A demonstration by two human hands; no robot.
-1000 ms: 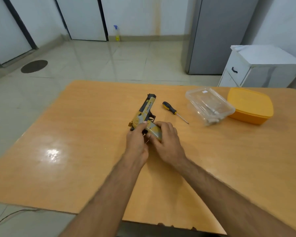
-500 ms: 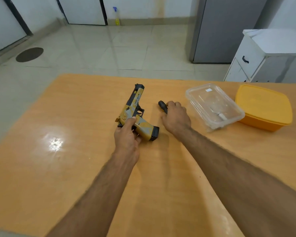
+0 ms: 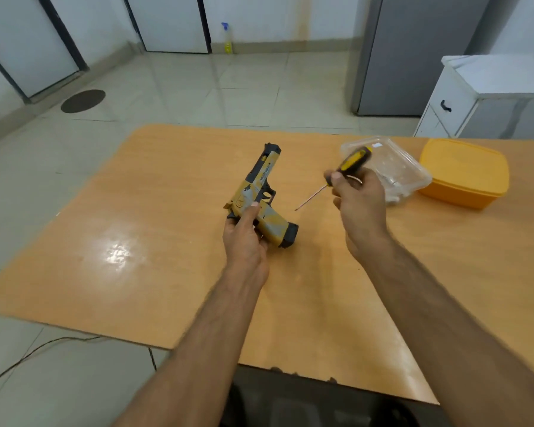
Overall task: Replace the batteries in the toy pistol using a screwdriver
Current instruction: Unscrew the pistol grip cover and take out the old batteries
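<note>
A yellow, grey and black toy pistol (image 3: 261, 192) lies on its side on the wooden table (image 3: 136, 241), barrel pointing away from me. My left hand (image 3: 244, 238) grips it at the rear of the grip, thumb on the frame. My right hand (image 3: 356, 200) holds a screwdriver (image 3: 342, 171) with a black and yellow handle above the table. Its metal shaft slants down and left, the tip hanging just right of the pistol's trigger guard without touching it.
A clear plastic container (image 3: 395, 167) with small items inside sits behind my right hand. An orange lidded box (image 3: 463, 171) stands next to it at the right. Beyond the table are a white drawer cabinet (image 3: 481, 97) and a grey cabinet (image 3: 413, 50).
My right hand left the pistol, reached to the screwdriver on the table, and has lifted it, tip now pointing toward the pistol. My left hand keeps holding the pistol.
</note>
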